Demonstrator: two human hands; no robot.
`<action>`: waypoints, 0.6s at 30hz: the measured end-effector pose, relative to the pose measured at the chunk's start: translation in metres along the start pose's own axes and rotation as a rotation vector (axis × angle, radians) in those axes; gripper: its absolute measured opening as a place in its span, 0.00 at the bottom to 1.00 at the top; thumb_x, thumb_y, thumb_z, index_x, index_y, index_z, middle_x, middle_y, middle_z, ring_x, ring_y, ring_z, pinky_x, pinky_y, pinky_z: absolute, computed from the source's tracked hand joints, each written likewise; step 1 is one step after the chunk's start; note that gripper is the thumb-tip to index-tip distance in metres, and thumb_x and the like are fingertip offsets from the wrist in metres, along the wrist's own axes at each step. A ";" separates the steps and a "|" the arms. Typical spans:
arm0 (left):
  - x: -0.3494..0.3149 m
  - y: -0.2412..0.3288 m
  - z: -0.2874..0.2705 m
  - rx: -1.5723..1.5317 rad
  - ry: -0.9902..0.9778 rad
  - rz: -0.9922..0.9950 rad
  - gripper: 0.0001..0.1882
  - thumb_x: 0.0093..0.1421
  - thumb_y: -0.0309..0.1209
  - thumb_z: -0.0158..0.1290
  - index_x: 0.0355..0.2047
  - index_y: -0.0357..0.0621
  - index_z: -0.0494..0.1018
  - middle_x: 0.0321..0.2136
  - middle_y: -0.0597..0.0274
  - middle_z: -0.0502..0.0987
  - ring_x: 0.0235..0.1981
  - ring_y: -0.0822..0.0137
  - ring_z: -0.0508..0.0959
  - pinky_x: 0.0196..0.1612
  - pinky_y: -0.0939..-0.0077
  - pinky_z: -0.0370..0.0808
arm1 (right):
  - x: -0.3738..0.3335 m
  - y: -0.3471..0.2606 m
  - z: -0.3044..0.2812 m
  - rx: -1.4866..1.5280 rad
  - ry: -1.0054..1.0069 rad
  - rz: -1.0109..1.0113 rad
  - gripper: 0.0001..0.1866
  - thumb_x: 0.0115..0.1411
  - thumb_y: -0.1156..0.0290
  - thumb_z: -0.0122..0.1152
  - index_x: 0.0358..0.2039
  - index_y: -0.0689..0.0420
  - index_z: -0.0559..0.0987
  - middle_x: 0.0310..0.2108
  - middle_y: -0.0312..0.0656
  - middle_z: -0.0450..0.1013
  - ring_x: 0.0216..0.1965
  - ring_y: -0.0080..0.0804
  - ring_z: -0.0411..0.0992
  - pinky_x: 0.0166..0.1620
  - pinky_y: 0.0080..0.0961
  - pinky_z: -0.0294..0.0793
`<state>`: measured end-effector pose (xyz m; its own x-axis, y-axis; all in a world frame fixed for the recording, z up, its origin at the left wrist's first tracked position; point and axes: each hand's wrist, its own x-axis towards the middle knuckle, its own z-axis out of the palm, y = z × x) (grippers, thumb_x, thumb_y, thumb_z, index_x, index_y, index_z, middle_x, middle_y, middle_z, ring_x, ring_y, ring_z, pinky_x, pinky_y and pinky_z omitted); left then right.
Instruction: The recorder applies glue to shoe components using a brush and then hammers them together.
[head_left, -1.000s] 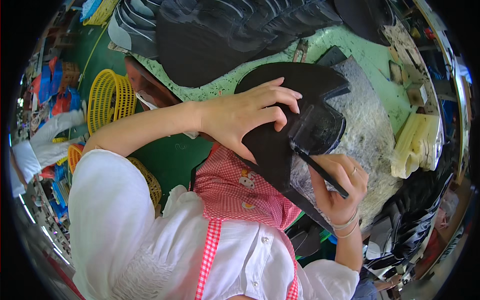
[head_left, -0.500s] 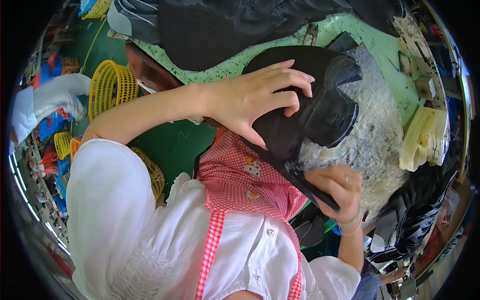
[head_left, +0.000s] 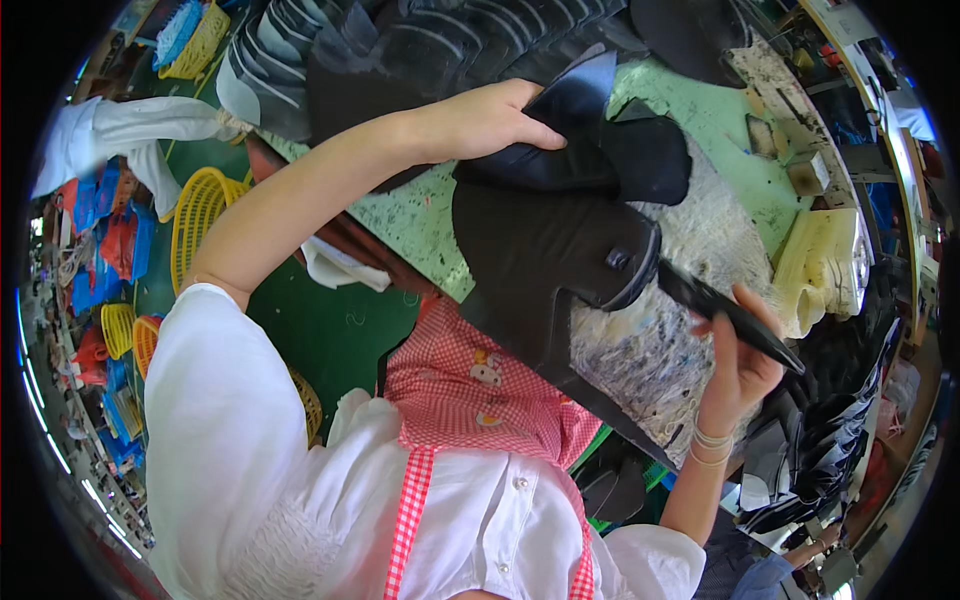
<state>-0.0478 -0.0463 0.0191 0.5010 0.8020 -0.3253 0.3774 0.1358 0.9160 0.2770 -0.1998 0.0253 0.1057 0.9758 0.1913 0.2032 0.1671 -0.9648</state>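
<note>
Tool (head_left: pixel 724 308) pinched in the right hand (head_left: pixel 742 365) slants over the fuzzy pad (head_left: pixel 722 225), one end toward the black piece (head_left: pixel 530 260) across that pad's left, the left hand (head_left: pixel 495 120) pinching a raised sheet (head_left: pixel 585 95) off its far-left side.

A green bench (head_left: pixel 715 115) bears a grey pad (head_left: pixel 640 355) and black pieces (head_left: pixel 430 60).

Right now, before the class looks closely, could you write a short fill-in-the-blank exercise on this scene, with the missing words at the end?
1. The left hand holds a raised black flap, while the narrow tool is in the other hand, the ____ one.
2. The apron strap is checked in white and ____.
3. The floor is coloured ____.
4. In the picture, the rough grey pad lies to the ____ of the cream-coloured object.

Missing words: right; red; green; left.
</note>
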 end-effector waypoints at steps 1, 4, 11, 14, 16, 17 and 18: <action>0.008 -0.002 -0.002 0.025 0.004 0.077 0.27 0.63 0.35 0.60 0.59 0.33 0.71 0.51 0.59 0.79 0.51 0.71 0.75 0.58 0.75 0.69 | 0.015 -0.005 0.010 -0.152 -0.024 -0.092 0.14 0.57 0.88 0.61 0.44 0.64 0.81 0.41 0.45 0.80 0.39 0.35 0.80 0.42 0.29 0.80; 0.020 -0.004 -0.006 0.125 -0.037 0.002 0.28 0.63 0.35 0.59 0.61 0.33 0.69 0.54 0.59 0.77 0.53 0.71 0.74 0.59 0.75 0.68 | 0.066 -0.014 0.037 -0.443 -0.088 -0.390 0.17 0.53 0.87 0.63 0.43 0.59 0.84 0.42 0.43 0.81 0.41 0.37 0.80 0.46 0.28 0.77; 0.011 0.002 -0.004 -0.003 -0.026 0.020 0.24 0.62 0.32 0.59 0.55 0.31 0.72 0.50 0.55 0.79 0.52 0.68 0.76 0.59 0.73 0.69 | 0.028 0.011 0.008 -0.351 -0.109 -0.086 0.16 0.55 0.85 0.64 0.44 0.59 0.84 0.40 0.40 0.80 0.35 0.30 0.77 0.41 0.22 0.75; 0.016 0.015 -0.017 -0.286 0.102 0.020 0.24 0.60 0.33 0.62 0.53 0.32 0.74 0.47 0.59 0.80 0.46 0.71 0.78 0.54 0.75 0.73 | 0.001 0.017 -0.041 -0.117 0.091 0.172 0.11 0.62 0.85 0.62 0.45 0.66 0.82 0.36 0.37 0.77 0.31 0.20 0.72 0.35 0.19 0.73; 0.033 0.030 -0.027 -0.440 0.266 0.239 0.21 0.63 0.35 0.60 0.51 0.32 0.75 0.44 0.62 0.81 0.41 0.71 0.79 0.50 0.74 0.75 | 0.001 0.018 -0.069 -0.141 0.234 0.142 0.11 0.63 0.84 0.62 0.46 0.67 0.81 0.33 0.35 0.76 0.28 0.19 0.71 0.33 0.17 0.71; 0.047 0.037 -0.027 -0.277 0.346 0.357 0.20 0.65 0.36 0.58 0.50 0.34 0.75 0.42 0.60 0.82 0.39 0.71 0.80 0.49 0.73 0.75 | 0.003 0.015 -0.083 -0.239 0.275 0.130 0.11 0.64 0.82 0.61 0.47 0.65 0.80 0.33 0.35 0.75 0.28 0.18 0.71 0.33 0.16 0.70; 0.065 0.045 -0.027 -0.112 0.431 0.485 0.18 0.66 0.37 0.56 0.49 0.36 0.76 0.41 0.59 0.82 0.38 0.71 0.81 0.47 0.72 0.75 | 0.006 0.011 -0.095 -0.255 0.331 0.100 0.10 0.65 0.79 0.61 0.47 0.64 0.79 0.33 0.34 0.75 0.28 0.17 0.70 0.32 0.15 0.69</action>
<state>-0.0192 0.0273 0.0454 0.2278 0.9456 0.2321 0.0925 -0.2583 0.9616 0.3727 -0.2056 0.0330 0.4356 0.8806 0.1865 0.4053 -0.0068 -0.9141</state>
